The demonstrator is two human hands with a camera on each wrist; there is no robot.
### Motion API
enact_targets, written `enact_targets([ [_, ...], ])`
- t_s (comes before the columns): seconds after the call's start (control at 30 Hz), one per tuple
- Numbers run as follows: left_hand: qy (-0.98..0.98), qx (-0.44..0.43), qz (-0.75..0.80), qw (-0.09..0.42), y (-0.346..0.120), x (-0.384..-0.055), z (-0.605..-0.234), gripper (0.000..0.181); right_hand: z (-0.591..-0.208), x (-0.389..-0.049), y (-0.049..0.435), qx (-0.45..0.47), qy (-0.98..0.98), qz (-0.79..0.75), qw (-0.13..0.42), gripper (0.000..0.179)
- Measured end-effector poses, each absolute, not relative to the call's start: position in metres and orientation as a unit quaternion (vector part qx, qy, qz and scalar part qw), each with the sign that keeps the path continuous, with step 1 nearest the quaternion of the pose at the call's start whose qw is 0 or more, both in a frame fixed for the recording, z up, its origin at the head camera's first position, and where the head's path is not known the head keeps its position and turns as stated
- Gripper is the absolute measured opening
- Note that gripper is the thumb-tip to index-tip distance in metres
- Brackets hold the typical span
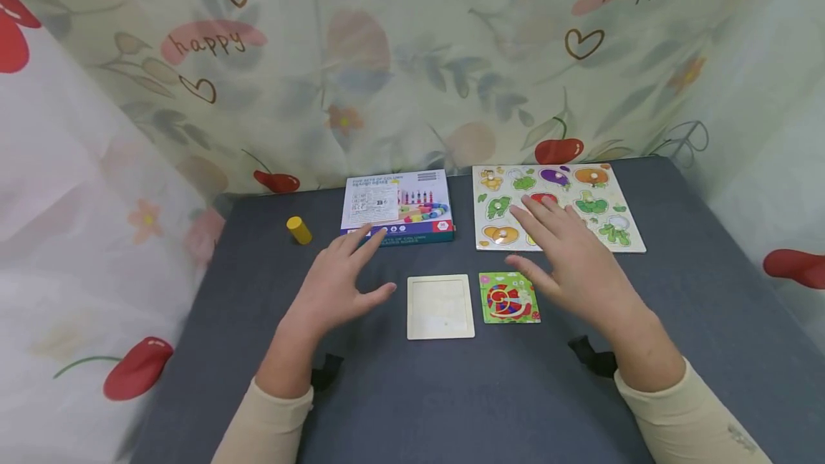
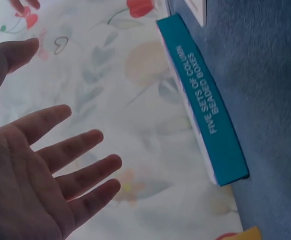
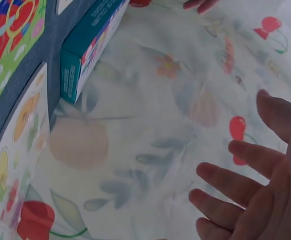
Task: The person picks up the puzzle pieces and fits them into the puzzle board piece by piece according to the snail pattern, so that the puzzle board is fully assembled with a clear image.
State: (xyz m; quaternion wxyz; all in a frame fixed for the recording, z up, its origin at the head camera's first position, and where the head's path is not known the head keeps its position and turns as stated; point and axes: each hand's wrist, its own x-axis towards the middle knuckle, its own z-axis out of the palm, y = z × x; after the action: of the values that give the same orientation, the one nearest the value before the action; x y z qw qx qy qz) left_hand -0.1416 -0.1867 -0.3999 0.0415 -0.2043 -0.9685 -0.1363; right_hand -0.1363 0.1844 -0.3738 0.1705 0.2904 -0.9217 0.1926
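My left hand point(image 1: 331, 285) hovers over the table with fingers spread and holds nothing; its palm shows in the left wrist view. Just beyond it lies a flat bead-set box point(image 1: 367, 199) with a teal side point(image 2: 205, 105). My right hand point(image 1: 576, 263), also spread and holding nothing, is raised in front of a vegetable peg puzzle board point(image 1: 559, 243), hiding part of it. Between the hands lie a pale wooden tray point(image 1: 440, 306) with a raised rim and, beside it, a small green square puzzle point(image 1: 509, 298) with a red and blue snail-like picture.
A yellow cylinder point(image 1: 298, 230) stands at the left of the box, slightly tilted in view. Dark grey cloth covers the table point(image 1: 503, 407). A printed curtain point(image 1: 412, 56) hangs along the back and both sides.
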Motion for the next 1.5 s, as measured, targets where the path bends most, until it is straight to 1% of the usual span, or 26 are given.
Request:
enact_targets([
  [0.17,-0.963,-0.216,-0.159,0.001,-0.18,-0.143,-0.406,0.088,-0.381,-0.133,0.178,0.296,-0.918,0.221,0.143,0.077],
  [0.33,-0.961,-0.208,-0.175,-0.042,-0.175,-0.145,-0.415,0.086,-0.388,-0.134,0.171,0.28,-0.923,0.246,0.099,0.079],
  [0.5,-0.957,-0.195,-0.192,-0.097,-0.17,-0.146,-0.421,0.086,-0.399,-0.142,0.163,0.264,-0.928,0.258,0.049,0.076],
  [0.67,-0.952,-0.194,-0.181,-0.149,-0.165,-0.147,-0.427,0.083,-0.414,-0.149,0.156,0.257,-0.932,0.256,0.002,0.069],
  [0.83,-0.947,-0.191,-0.177,-0.191,-0.161,-0.148,-0.435,0.082,-0.426,-0.154,0.151,0.257,-0.934,0.247,-0.038,0.066],
  [0.93,-0.946,-0.189,-0.168,-0.204,-0.158,-0.149,-0.441,0.085,-0.432,-0.159,0.15,0.26,-0.933,0.241,-0.058,0.065],
  [1.1,-0.947,-0.187,-0.146,-0.216,-0.154,-0.15,-0.448,0.09,-0.445,-0.171,0.153,0.264,-0.924,0.259,-0.099,0.055],
  [1.3,-0.948,-0.18,-0.141,-0.223,-0.154,-0.151,-0.454,0.092,-0.461,-0.185,0.16,0.233,-0.909,0.308,-0.153,0.052],
  [1.4,-0.946,-0.173,-0.144,-0.231,-0.155,-0.151,-0.455,0.093,-0.468,-0.188,0.16,0.216,-0.91,0.314,-0.164,0.05],
  [1.5,-0.945,-0.171,-0.145,-0.236,-0.154,-0.151,-0.457,0.094,-0.473,-0.188,0.16,0.203,-0.917,0.306,-0.156,0.045],
])
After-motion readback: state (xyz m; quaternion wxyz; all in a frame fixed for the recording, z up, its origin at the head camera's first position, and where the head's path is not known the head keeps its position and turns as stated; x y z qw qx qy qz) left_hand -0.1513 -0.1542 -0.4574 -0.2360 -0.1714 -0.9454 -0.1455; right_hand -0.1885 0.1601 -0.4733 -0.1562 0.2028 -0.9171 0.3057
